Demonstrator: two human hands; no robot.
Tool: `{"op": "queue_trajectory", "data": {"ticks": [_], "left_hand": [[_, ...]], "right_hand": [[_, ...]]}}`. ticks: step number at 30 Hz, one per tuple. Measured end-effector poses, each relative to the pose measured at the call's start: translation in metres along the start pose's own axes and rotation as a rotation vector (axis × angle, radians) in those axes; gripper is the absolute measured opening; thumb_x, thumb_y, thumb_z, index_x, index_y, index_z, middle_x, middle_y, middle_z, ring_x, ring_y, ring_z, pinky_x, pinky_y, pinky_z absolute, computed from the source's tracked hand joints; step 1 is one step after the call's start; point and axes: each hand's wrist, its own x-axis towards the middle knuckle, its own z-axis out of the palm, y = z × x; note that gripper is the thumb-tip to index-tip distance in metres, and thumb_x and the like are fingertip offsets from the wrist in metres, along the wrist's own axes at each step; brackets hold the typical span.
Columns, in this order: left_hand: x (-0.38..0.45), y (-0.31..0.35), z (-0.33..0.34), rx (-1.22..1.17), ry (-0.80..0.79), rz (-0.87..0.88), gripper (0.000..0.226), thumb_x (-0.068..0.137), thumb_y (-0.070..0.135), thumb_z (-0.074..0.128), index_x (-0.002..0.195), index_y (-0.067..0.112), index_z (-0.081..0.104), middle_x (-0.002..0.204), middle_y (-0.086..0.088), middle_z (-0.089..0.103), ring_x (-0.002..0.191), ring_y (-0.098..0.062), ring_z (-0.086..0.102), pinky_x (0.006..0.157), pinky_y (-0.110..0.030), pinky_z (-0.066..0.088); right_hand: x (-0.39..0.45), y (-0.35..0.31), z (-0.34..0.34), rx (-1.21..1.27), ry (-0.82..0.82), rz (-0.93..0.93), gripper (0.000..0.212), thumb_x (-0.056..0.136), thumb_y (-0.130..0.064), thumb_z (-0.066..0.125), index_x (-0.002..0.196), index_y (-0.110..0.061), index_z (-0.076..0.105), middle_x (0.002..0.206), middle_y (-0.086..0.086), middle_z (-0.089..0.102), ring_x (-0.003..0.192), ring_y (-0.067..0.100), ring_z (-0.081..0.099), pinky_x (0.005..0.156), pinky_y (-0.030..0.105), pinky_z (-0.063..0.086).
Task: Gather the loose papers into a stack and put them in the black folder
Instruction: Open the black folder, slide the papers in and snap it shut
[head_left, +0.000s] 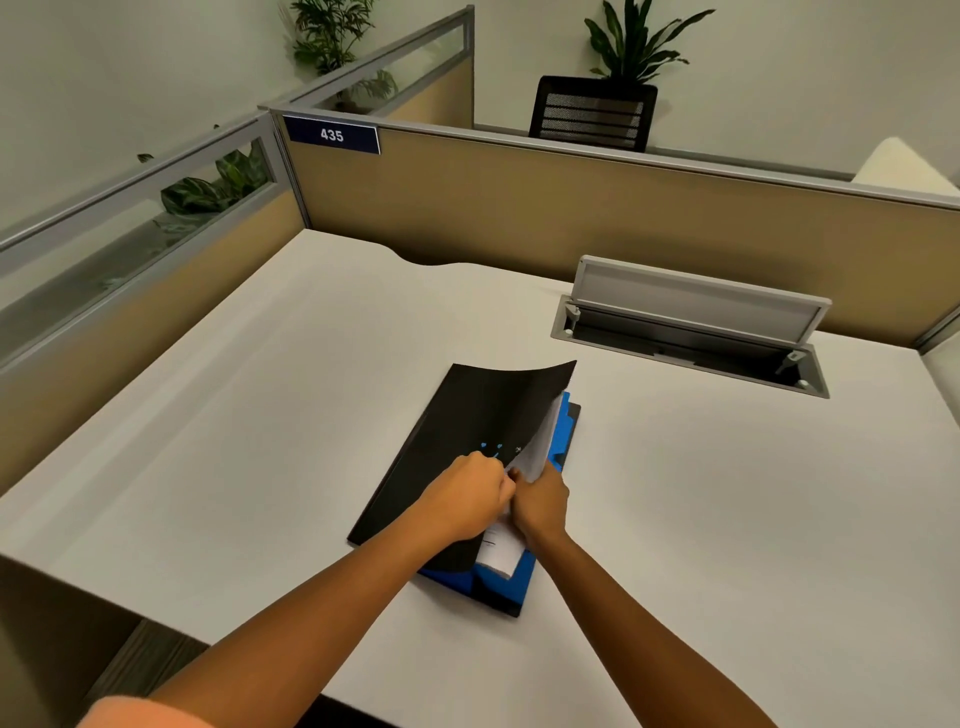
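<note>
The black folder (467, 431) lies in the middle of the white desk (260, 415), its front cover curled up and partly lifted. Blue inner pockets (563, 431) show along its right and near edges. A stack of white papers (540, 441) sits inside under the cover, with a corner sticking out at the near end. My left hand (465, 496) rests on the cover and pinches its edge. Touching it from the right, my right hand (540, 501) grips the paper stack at the cover's edge.
An open cable hatch with a raised grey lid (696, 306) is set into the desk at the back right. Tan cubicle partitions (519, 208) close the desk at the back and left. The desk's front edge runs close to my arms.
</note>
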Motion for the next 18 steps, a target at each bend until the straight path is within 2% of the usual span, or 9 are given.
{"op": "queue_trajectory", "data": {"ticks": [2,4,8,11,13,16,18], "left_hand": [[0.000,0.006,0.002,-0.021,-0.004,-0.014,0.027,0.101,0.020,0.044,0.082,0.009,0.061,0.076,-0.010,0.063,0.063,-0.014,0.057,0.060,-0.027,0.050],[0.000,0.009,0.004,-0.049,-0.001,-0.014,0.030,0.101,0.021,0.042,0.089,0.005,0.065,0.078,-0.012,0.064,0.064,-0.014,0.058,0.060,-0.027,0.050],[-0.002,0.012,0.007,-0.038,0.001,-0.014,0.033,0.101,0.020,0.040,0.090,0.003,0.066,0.078,-0.013,0.064,0.065,-0.017,0.059,0.060,-0.027,0.050],[0.001,0.017,0.008,-0.020,0.007,-0.026,0.031,0.100,0.020,0.040,0.091,0.005,0.065,0.078,-0.011,0.063,0.067,-0.018,0.060,0.067,-0.030,0.054],[0.003,0.018,0.010,-0.024,0.004,-0.036,0.030,0.100,0.020,0.040,0.085,0.006,0.063,0.075,-0.010,0.061,0.064,-0.017,0.058,0.065,-0.031,0.053],[0.004,0.017,0.016,-0.046,-0.007,-0.056,0.031,0.098,0.020,0.042,0.083,0.005,0.065,0.072,-0.009,0.059,0.062,-0.017,0.055,0.061,-0.030,0.050],[0.005,0.017,0.022,-0.045,-0.019,-0.048,0.033,0.099,0.023,0.042,0.085,0.006,0.066,0.074,-0.009,0.060,0.064,-0.017,0.056,0.062,-0.029,0.050]], "right_hand": [[-0.001,0.001,0.005,-0.074,-0.013,-0.033,0.029,0.099,-0.022,0.055,0.122,-0.006,0.057,0.121,0.013,0.064,0.110,0.025,0.062,0.089,0.030,0.048],[0.001,0.003,0.008,-0.138,-0.029,-0.037,0.023,0.100,-0.018,0.053,0.116,-0.004,0.059,0.115,0.014,0.065,0.106,0.024,0.063,0.083,0.026,0.046],[0.002,0.006,0.010,-0.121,-0.102,0.013,0.024,0.103,-0.018,0.046,0.121,-0.002,0.049,0.112,0.017,0.062,0.097,0.024,0.060,0.089,0.034,0.050],[0.003,0.010,0.007,-0.152,-0.187,0.015,0.028,0.102,-0.021,0.048,0.123,-0.004,0.040,0.107,0.012,0.057,0.093,0.021,0.056,0.084,0.032,0.048],[0.006,0.012,0.003,-0.158,-0.224,0.009,0.027,0.101,-0.022,0.050,0.121,-0.008,0.038,0.106,0.008,0.054,0.099,0.024,0.056,0.084,0.030,0.045],[0.009,0.017,-0.008,-0.205,-0.228,-0.022,0.039,0.099,-0.024,0.054,0.131,-0.008,0.039,0.120,0.002,0.053,0.113,0.024,0.055,0.096,0.032,0.045],[0.011,0.025,-0.019,-0.179,-0.212,-0.050,0.047,0.097,-0.026,0.058,0.136,-0.009,0.038,0.121,0.002,0.053,0.115,0.023,0.055,0.098,0.034,0.047]]}}
